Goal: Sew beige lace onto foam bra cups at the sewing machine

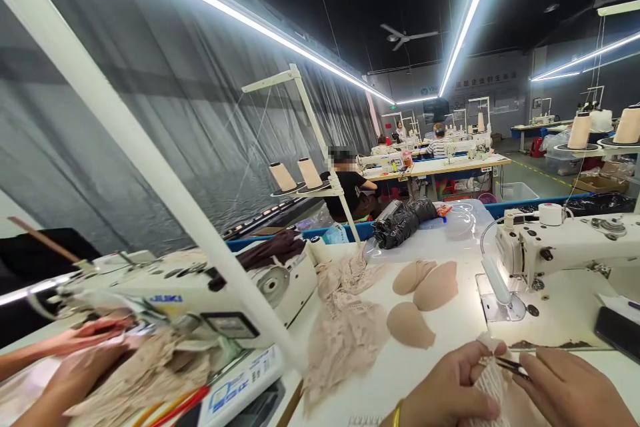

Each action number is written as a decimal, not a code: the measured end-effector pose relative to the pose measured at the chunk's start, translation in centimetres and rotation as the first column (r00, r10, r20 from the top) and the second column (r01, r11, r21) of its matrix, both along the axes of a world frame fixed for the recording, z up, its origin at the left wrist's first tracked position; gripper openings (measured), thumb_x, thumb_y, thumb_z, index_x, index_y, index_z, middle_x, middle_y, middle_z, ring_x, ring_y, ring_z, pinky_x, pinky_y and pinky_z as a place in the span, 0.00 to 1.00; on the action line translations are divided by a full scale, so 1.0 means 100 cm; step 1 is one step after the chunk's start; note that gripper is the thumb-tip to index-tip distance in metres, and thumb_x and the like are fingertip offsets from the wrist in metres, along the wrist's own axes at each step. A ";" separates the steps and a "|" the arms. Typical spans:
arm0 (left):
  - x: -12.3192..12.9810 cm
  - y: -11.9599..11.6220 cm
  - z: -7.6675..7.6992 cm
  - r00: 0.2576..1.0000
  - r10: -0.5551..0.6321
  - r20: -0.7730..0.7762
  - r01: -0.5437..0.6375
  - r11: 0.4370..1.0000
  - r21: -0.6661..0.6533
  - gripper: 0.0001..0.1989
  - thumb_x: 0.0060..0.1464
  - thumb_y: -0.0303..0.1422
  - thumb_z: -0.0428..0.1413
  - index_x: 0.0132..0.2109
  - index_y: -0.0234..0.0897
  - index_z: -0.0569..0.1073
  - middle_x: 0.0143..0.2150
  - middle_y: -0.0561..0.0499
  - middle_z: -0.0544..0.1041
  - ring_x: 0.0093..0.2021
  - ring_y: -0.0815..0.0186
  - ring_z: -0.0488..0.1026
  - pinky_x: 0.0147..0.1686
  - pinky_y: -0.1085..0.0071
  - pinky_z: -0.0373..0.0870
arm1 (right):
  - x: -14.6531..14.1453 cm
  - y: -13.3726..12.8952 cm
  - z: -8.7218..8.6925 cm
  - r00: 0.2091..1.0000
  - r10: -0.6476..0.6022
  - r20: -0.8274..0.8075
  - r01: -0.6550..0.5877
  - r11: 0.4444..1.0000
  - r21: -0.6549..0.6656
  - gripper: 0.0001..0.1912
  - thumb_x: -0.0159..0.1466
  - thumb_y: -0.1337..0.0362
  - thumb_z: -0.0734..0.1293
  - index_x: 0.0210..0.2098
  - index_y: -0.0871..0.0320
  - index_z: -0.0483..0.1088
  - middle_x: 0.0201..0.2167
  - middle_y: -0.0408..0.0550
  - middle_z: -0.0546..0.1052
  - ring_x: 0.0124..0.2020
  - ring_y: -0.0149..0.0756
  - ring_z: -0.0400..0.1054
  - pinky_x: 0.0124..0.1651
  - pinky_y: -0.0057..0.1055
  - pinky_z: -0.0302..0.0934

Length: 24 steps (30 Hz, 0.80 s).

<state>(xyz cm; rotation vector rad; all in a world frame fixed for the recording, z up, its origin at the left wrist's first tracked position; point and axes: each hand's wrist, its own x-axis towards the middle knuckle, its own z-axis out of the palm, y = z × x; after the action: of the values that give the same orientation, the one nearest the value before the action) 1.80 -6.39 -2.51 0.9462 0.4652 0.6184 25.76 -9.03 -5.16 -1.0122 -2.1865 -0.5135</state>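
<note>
At the lower right, my left hand [457,383] pinches a piece of pale beige lace fabric [487,390] between thumb and fingers. Close beside it, my right hand [573,387] is closed around small dark snips [513,365], whose tips point left at the fabric's upper part. Just beyond both hands is a white sewing machine [550,253] with its lamp lit. Three beige molded cups [410,325] lie on the white table left of the machine. Further left is a heap of beige lace [343,340].
At the left, a co-worker's hands [90,363] hold pink fabric by a second sewing machine [175,300]. A white post [150,173] slants between the stations. A black plastic bundle [405,221] lies at the table's back; a dark phone [620,333] lies at the right edge.
</note>
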 end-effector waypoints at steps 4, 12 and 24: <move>-0.006 0.003 0.007 0.997 -0.048 -0.053 0.050 0.998 0.028 0.35 0.41 0.31 0.75 0.59 0.36 0.81 0.48 0.43 0.84 0.47 0.56 0.82 0.48 0.68 0.71 | -0.005 0.008 -0.006 1.000 -0.008 0.009 0.008 0.999 -0.032 0.12 0.80 0.59 0.59 0.50 0.51 0.74 0.30 0.43 0.82 0.27 0.38 0.80 0.31 0.31 0.70; -0.100 0.027 0.070 0.168 0.933 -0.317 -0.187 0.346 0.919 0.21 0.55 0.43 0.59 0.53 0.39 0.81 0.55 0.40 0.79 0.56 0.46 0.73 0.60 0.48 0.68 | 0.107 0.019 -0.062 0.916 -0.400 -0.012 0.396 0.909 -0.131 0.26 0.78 0.44 0.55 0.51 0.51 0.78 0.40 0.55 0.86 0.36 0.53 0.82 0.35 0.43 0.70; 0.010 0.011 -0.021 0.727 0.292 -0.622 -0.045 0.923 0.381 0.25 0.52 0.57 0.64 0.32 0.39 0.69 0.28 0.53 0.70 0.29 0.64 0.69 0.30 0.68 0.65 | -0.044 -0.008 -0.060 0.955 0.182 -0.234 -0.249 0.922 -0.298 0.11 0.78 0.63 0.65 0.38 0.50 0.76 0.33 0.43 0.81 0.33 0.37 0.74 0.36 0.30 0.66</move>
<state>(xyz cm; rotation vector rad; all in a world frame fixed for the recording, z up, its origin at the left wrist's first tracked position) 2.83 -5.30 -4.65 1.4828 1.1366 0.5153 21.35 -9.83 -11.19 -0.9247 -2.2031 0.0565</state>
